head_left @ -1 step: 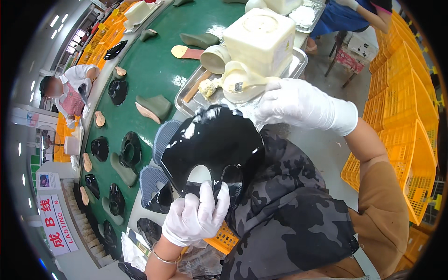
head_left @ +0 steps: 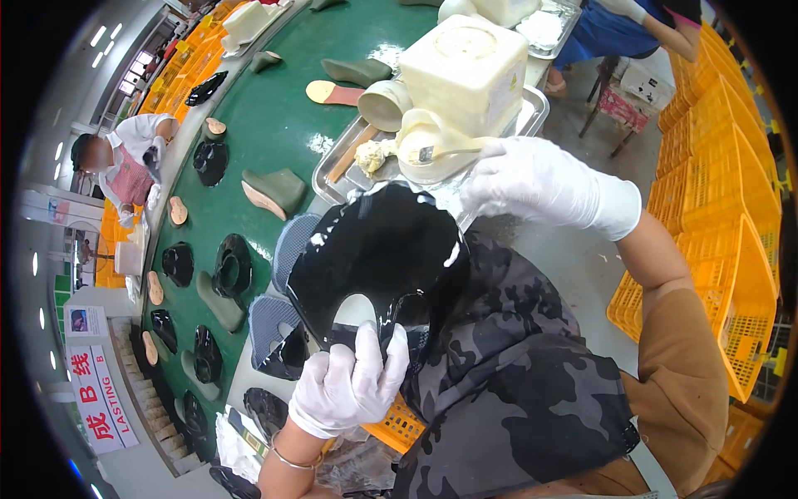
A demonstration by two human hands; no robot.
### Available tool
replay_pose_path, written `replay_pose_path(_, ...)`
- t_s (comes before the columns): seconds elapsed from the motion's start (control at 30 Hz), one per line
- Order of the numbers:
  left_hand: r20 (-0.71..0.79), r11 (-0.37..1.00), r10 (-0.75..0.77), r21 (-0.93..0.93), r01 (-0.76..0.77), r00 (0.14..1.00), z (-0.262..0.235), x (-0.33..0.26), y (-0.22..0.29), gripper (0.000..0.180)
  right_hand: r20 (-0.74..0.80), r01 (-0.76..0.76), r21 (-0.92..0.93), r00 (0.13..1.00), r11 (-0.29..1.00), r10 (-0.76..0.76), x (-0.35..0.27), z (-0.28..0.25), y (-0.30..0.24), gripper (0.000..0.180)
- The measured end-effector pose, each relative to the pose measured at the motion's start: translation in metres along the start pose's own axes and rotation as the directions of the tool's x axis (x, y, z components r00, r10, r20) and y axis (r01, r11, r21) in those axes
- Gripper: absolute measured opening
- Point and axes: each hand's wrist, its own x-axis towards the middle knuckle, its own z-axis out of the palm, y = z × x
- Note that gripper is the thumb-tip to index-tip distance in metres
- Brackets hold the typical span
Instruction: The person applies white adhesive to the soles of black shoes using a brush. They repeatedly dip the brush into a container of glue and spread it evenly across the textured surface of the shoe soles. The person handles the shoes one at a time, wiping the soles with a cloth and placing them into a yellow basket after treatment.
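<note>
- Left hand [head_left: 349, 387] clamped on lower edge of glossy black upper [head_left: 374, 241], beside camouflage cloth [head_left: 515, 391].
- Right hand [head_left: 536, 187] apart, near brush [head_left: 453, 148]; grip unclear.
- White container [head_left: 461, 71] crowds tray [head_left: 539, 112].
- Green lasts [head_left: 283, 191] scattered across table [head_left: 291, 91].

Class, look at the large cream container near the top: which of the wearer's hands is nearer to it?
Right. The right hand is just below the cream container in the picture; the left hand is much lower, gripping the black piece.
</note>
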Motion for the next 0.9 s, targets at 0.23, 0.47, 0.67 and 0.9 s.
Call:
replay_pose_path(0.23, 0.025, 0.996, -0.042, -0.074, 0.043, 0.999, 0.007, -0.002, -0.001, 0.029, -0.170, -0.166, -0.032, 0.973, 0.986, 0.159, 0.008, -0.017, 0.025, 0.011)
replay_pose_path(0.47, 0.171, 0.888, -0.361, -0.236, 0.394, 0.917, 0.045, 0.014, -0.059, 0.038, -0.198, -0.140, 0.679, 0.910, 0.721, 0.364, 0.064, -0.023, 0.128, 0.016)
replay_pose_path(0.67, 0.245, 0.694, -0.624, -0.264, 0.670, 0.742, 0.137, 0.009, -0.153, 0.035, -0.135, -0.240, 0.722, 0.871, 0.649, 0.472, 0.093, -0.013, 0.179, 0.022)
replay_pose_path(0.9, 0.543, 0.450, -0.760, 0.042, 0.892, 0.358, 0.259, 0.021, -0.210, 0.041, -0.071, -0.291, 0.764, 0.849, 0.576, 0.524, 0.090, -0.012, 0.167, 0.021)
